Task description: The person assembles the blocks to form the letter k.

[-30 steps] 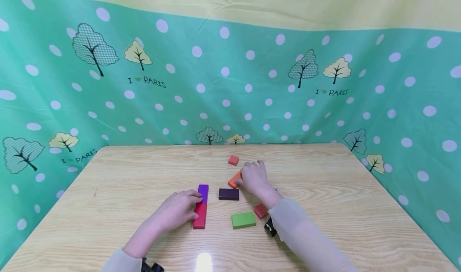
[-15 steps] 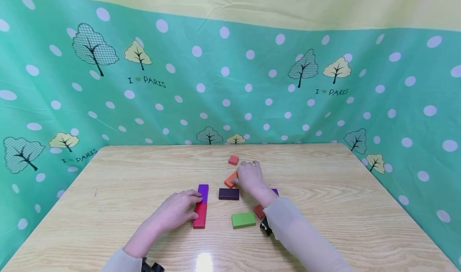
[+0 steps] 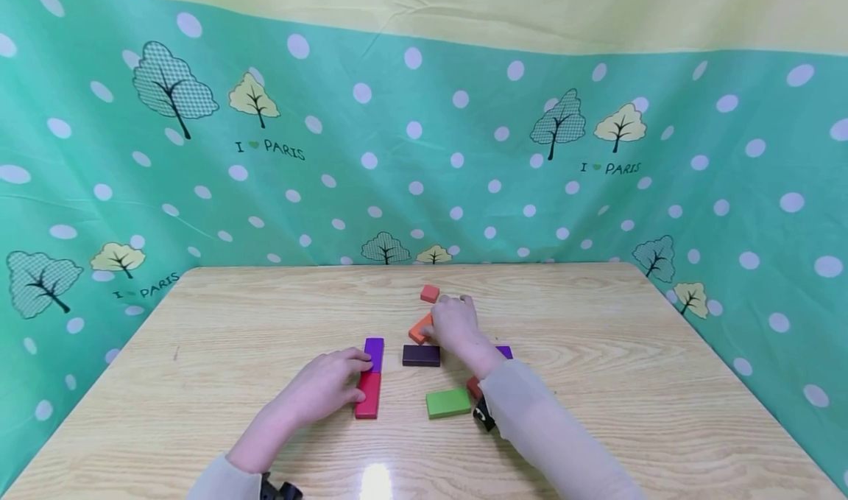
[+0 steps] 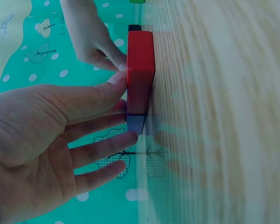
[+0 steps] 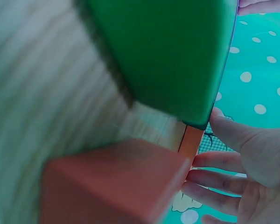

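My left hand (image 3: 324, 386) rests at a purple block (image 3: 374, 353) and a crimson block (image 3: 368, 403), which lie end to end in a row. In the left wrist view its thumb touches the crimson block (image 4: 141, 70), while the other fingers extend loosely by the purple end. Farther out, my right hand (image 3: 456, 325) holds an orange block (image 3: 419, 331) between thumb and fingers, low at the tabletop. Its fingers cover the block's right end. A dark block (image 3: 421, 356) lies just in front of the orange one.
A green block (image 3: 447, 403) lies nearer me. Under my right wrist sits a red block (image 3: 473, 387), partly hidden, with another purple block (image 3: 506, 352) behind the wrist. A small red block (image 3: 430, 294) lies toward the back. Patterned cloth (image 3: 424, 154) surrounds the wooden table (image 3: 218, 338).
My right hand has shifted left with the orange block, closer above the dark block. More of the purple block by the right wrist shows. The left hand stays in place.
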Demonstrator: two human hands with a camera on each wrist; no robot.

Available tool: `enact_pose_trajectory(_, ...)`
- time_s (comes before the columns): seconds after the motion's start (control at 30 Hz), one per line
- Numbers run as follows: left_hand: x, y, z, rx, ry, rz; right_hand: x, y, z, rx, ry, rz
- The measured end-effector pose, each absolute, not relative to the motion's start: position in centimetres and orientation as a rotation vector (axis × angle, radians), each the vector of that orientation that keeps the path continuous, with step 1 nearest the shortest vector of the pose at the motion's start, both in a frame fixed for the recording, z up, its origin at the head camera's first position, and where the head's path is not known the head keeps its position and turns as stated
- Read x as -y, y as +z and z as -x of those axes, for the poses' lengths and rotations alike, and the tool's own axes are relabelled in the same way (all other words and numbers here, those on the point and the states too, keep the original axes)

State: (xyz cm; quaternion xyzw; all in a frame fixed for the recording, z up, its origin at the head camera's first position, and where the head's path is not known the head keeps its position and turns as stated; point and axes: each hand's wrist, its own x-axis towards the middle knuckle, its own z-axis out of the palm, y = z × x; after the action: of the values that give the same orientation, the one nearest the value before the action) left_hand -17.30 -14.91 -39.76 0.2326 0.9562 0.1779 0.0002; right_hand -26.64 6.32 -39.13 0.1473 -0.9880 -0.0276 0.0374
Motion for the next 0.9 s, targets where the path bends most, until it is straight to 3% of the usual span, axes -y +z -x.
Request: enact_pose_trajectory(0.9,14.88,-39.63,17.29,-2.978,0.574,-0.722,-5.51,-39.33,26.99,3.048,0.113,-0.39)
